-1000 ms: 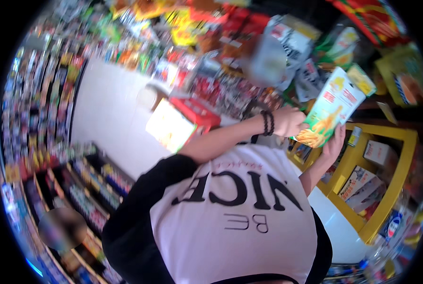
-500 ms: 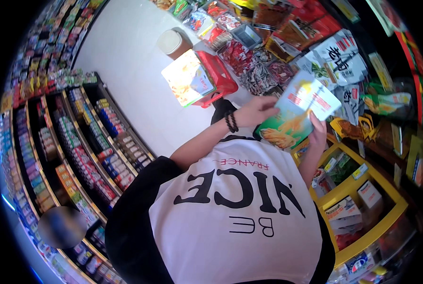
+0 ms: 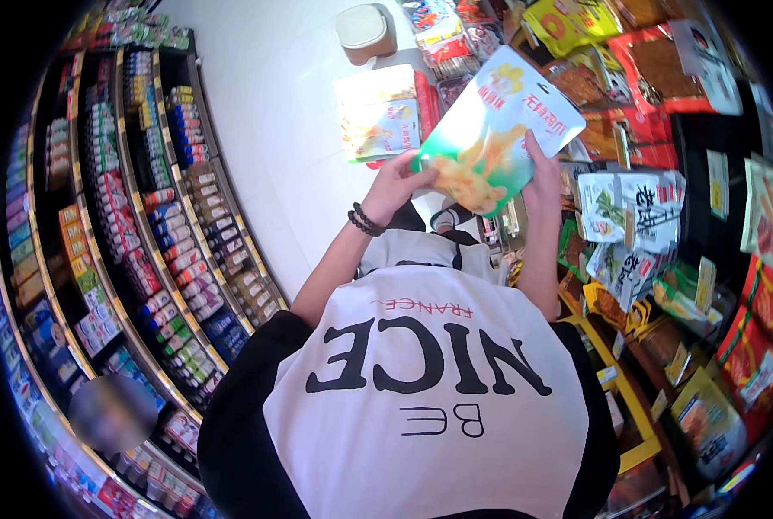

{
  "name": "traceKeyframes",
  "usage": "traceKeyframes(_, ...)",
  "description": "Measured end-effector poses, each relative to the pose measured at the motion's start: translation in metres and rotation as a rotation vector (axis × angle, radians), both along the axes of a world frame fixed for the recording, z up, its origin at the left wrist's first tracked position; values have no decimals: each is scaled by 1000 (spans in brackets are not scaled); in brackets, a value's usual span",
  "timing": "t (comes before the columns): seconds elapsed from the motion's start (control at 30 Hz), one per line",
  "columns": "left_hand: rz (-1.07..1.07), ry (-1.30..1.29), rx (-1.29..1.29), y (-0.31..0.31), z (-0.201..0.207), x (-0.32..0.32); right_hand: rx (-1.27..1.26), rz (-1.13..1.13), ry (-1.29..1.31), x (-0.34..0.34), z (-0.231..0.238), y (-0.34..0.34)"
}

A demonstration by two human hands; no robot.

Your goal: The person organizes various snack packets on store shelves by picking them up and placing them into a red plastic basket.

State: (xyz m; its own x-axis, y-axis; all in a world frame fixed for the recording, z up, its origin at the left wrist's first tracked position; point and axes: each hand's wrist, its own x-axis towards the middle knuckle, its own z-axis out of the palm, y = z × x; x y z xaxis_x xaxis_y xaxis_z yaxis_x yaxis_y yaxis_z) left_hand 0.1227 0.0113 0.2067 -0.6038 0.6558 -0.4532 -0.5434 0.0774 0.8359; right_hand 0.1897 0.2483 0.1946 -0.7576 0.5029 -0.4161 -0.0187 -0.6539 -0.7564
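A green-and-white pouch is held between left hand and right hand, thumbs and fingers closed on opposite sides, presumably so its front is left largely uncovered.

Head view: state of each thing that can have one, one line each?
Green-and-white pouch: held up, tilted, no opening visible
Left hand: gripping the pouch's lower left corner
Right hand: gripping its right edge, thumb on the front
Dark bracelet: around the left wrist
Beige stool-like object: standing on the floor
Bottles: in rows at left
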Motion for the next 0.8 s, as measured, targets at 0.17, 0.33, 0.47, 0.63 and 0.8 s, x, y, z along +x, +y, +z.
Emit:
traceKeyframes(0.17, 364, -237, 82, -32, -34, -8, -348, 72, -64, -26, -44, -55)
traceKeyframes(0.33, 477, -101, -145, -78, -89, -45, -364, 234, -130, -41, -74, -80)
traceKeyframes(0.47, 381, -49, -214, -111, -124, -94, -131, 431, -258, -73, -110, -68)
traceKeyframes(0.63, 325, -53, -312, -122, -167, -173, 131, 561, -448, -151, -150, -71)
traceKeyframes(0.8, 235, -27, -505, -121, -220, -248, 545, 738, -453, -205, -217, -69)
